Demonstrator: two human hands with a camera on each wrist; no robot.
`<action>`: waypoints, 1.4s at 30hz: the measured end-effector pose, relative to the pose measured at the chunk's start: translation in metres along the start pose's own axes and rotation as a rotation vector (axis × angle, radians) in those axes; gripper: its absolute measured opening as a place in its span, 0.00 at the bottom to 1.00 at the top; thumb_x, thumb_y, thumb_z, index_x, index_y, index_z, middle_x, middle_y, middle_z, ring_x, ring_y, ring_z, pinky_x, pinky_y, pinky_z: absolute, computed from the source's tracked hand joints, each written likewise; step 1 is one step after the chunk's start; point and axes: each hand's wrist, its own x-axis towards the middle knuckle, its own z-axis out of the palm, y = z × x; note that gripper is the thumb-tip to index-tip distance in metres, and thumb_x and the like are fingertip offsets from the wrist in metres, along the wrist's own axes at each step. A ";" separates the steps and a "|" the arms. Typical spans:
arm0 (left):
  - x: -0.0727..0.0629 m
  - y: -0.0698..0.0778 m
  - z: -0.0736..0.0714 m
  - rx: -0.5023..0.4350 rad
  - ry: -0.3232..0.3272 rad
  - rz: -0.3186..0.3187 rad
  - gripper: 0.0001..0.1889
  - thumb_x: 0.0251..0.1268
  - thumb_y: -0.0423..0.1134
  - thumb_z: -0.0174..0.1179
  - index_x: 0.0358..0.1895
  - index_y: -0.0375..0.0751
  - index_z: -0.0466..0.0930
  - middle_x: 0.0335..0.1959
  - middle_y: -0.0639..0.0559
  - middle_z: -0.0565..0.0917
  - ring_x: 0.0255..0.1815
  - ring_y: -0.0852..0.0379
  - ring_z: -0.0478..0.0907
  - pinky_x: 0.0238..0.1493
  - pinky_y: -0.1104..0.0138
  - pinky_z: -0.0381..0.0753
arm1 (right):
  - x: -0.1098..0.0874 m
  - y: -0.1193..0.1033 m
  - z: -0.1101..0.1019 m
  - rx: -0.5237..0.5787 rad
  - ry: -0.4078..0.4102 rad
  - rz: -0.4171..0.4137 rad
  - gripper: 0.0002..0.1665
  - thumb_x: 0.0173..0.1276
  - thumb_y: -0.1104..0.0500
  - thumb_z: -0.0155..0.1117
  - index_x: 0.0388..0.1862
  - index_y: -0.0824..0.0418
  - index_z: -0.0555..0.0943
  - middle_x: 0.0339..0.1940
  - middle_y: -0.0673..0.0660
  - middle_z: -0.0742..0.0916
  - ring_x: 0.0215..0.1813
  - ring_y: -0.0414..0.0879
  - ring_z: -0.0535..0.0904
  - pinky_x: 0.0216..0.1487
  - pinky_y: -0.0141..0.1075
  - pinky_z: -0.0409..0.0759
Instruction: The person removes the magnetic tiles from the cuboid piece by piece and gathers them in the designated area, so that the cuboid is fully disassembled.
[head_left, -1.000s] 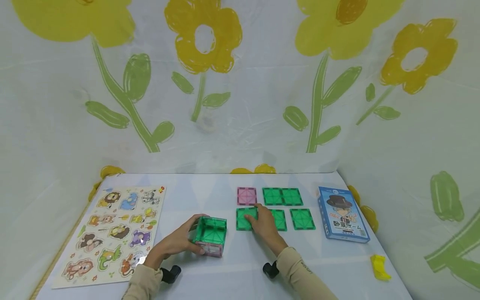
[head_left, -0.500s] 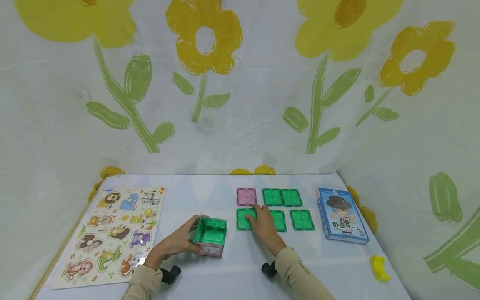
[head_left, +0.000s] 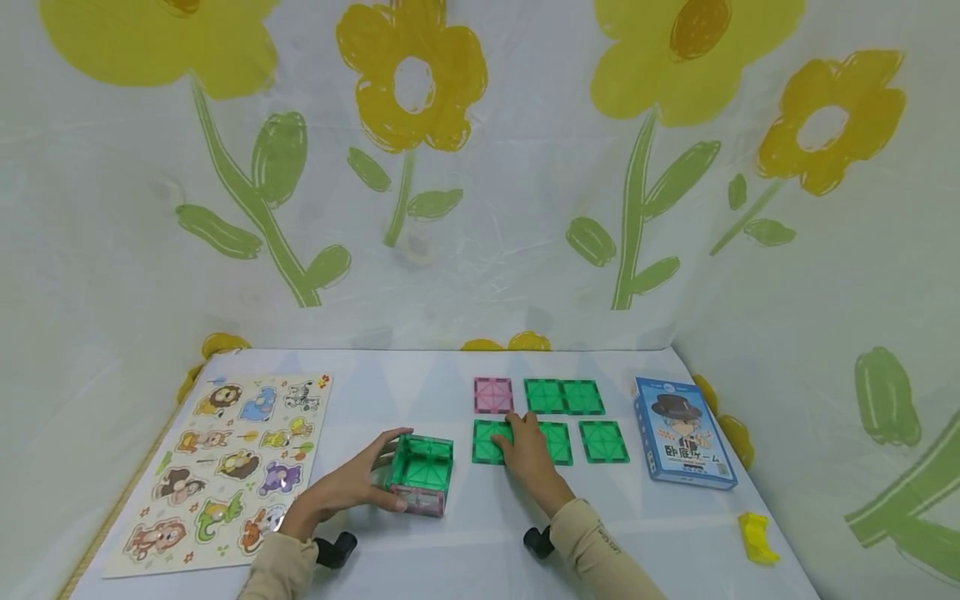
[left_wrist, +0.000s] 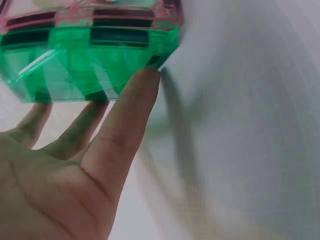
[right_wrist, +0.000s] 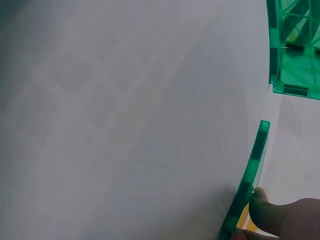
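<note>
My left hand spans the left side of an open-topped box of magnetic tiles, green with a pink front. In the left wrist view, my thumb touches a lower corner of the green wall, and other fingertips meet its edge. Thumb and fingers of my right hand grip a green magnetic tile right of the box. That tile shows edge-on in the right wrist view, partly cut off by the frame. Behind my right hand lies another green tile, partly covered.
A pink tile and a pair of green tiles lie farther back; one green tile is to the right. An animal puzzle board occupies the left. Right are a blue game box and a yellow piece.
My left hand has shifted slightly left, its thumb drawing back along the pink front of the box. My right hand stays on the same green tile, almost still.
</note>
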 end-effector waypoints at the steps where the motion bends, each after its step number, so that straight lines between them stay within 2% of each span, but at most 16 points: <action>1: -0.001 -0.001 -0.001 -0.009 -0.012 0.009 0.57 0.51 0.41 0.77 0.81 0.52 0.47 0.82 0.34 0.50 0.80 0.23 0.44 0.73 0.26 0.50 | 0.000 0.000 0.000 0.000 0.000 -0.003 0.29 0.69 0.55 0.68 0.63 0.69 0.76 0.45 0.64 0.76 0.34 0.47 0.72 0.35 0.40 0.80; 3: -0.002 -0.003 -0.003 -0.041 -0.033 0.021 0.56 0.54 0.42 0.75 0.81 0.51 0.45 0.82 0.34 0.47 0.80 0.22 0.43 0.72 0.26 0.51 | 0.000 0.001 -0.001 0.004 -0.002 -0.004 0.29 0.69 0.55 0.69 0.64 0.69 0.76 0.46 0.65 0.77 0.35 0.47 0.73 0.37 0.40 0.81; 6: -0.004 -0.005 -0.004 -0.107 -0.041 0.017 0.51 0.61 0.43 0.70 0.81 0.49 0.44 0.82 0.33 0.46 0.80 0.22 0.43 0.72 0.31 0.61 | 0.000 0.002 -0.002 0.002 -0.009 -0.009 0.30 0.68 0.55 0.70 0.63 0.69 0.76 0.47 0.65 0.77 0.37 0.48 0.74 0.39 0.43 0.82; 10: -0.002 -0.004 -0.005 -0.156 0.020 -0.006 0.42 0.71 0.44 0.61 0.81 0.46 0.47 0.81 0.31 0.52 0.80 0.25 0.49 0.63 0.43 0.79 | -0.001 0.002 -0.004 -0.003 -0.018 -0.004 0.30 0.67 0.54 0.71 0.63 0.67 0.76 0.50 0.66 0.78 0.39 0.49 0.75 0.43 0.45 0.83; 13: -0.001 -0.002 -0.005 -0.138 0.068 -0.019 0.37 0.75 0.44 0.57 0.80 0.43 0.51 0.79 0.30 0.55 0.78 0.25 0.54 0.57 0.48 0.84 | -0.003 -0.003 -0.007 0.011 -0.013 -0.020 0.29 0.66 0.56 0.72 0.61 0.68 0.77 0.49 0.66 0.78 0.39 0.50 0.74 0.42 0.45 0.82; 17: 0.001 0.000 -0.005 -0.119 0.082 -0.040 0.35 0.75 0.46 0.57 0.78 0.41 0.55 0.78 0.30 0.56 0.77 0.25 0.56 0.54 0.51 0.86 | -0.006 -0.016 -0.010 0.038 -0.037 -0.048 0.26 0.69 0.53 0.69 0.60 0.66 0.79 0.49 0.65 0.79 0.41 0.50 0.75 0.43 0.45 0.82; 21: 0.001 0.000 -0.004 -0.118 0.078 -0.048 0.35 0.74 0.47 0.58 0.77 0.37 0.56 0.78 0.30 0.57 0.77 0.26 0.57 0.55 0.51 0.86 | -0.010 -0.031 -0.012 0.095 -0.085 -0.120 0.25 0.74 0.47 0.62 0.58 0.65 0.80 0.50 0.63 0.82 0.45 0.50 0.78 0.46 0.46 0.82; 27: 0.001 0.000 -0.003 -0.122 0.074 -0.054 0.35 0.74 0.46 0.57 0.77 0.35 0.57 0.78 0.29 0.58 0.77 0.27 0.59 0.56 0.51 0.85 | -0.014 -0.046 -0.010 0.183 -0.225 -0.236 0.29 0.79 0.41 0.51 0.62 0.63 0.78 0.54 0.59 0.86 0.54 0.53 0.84 0.51 0.46 0.85; 32: 0.003 0.000 -0.002 -0.134 0.074 -0.072 0.33 0.75 0.45 0.56 0.76 0.34 0.58 0.77 0.29 0.59 0.76 0.28 0.61 0.56 0.50 0.85 | -0.016 -0.052 -0.003 0.185 -0.309 -0.260 0.31 0.77 0.40 0.54 0.66 0.59 0.77 0.60 0.57 0.86 0.62 0.54 0.82 0.58 0.50 0.84; 35: 0.004 0.000 -0.002 -0.143 0.077 -0.082 0.33 0.75 0.46 0.56 0.76 0.34 0.59 0.76 0.28 0.61 0.75 0.29 0.63 0.55 0.50 0.85 | -0.016 -0.054 0.000 0.160 -0.302 -0.296 0.27 0.76 0.43 0.58 0.64 0.59 0.79 0.57 0.58 0.87 0.59 0.55 0.84 0.56 0.48 0.85; 42: 0.005 0.001 -0.003 -0.142 0.065 -0.088 0.33 0.76 0.46 0.56 0.76 0.34 0.58 0.76 0.28 0.60 0.75 0.27 0.61 0.56 0.49 0.85 | -0.016 -0.049 0.014 0.147 -0.277 -0.386 0.14 0.75 0.53 0.61 0.51 0.59 0.86 0.45 0.55 0.91 0.48 0.46 0.87 0.48 0.33 0.85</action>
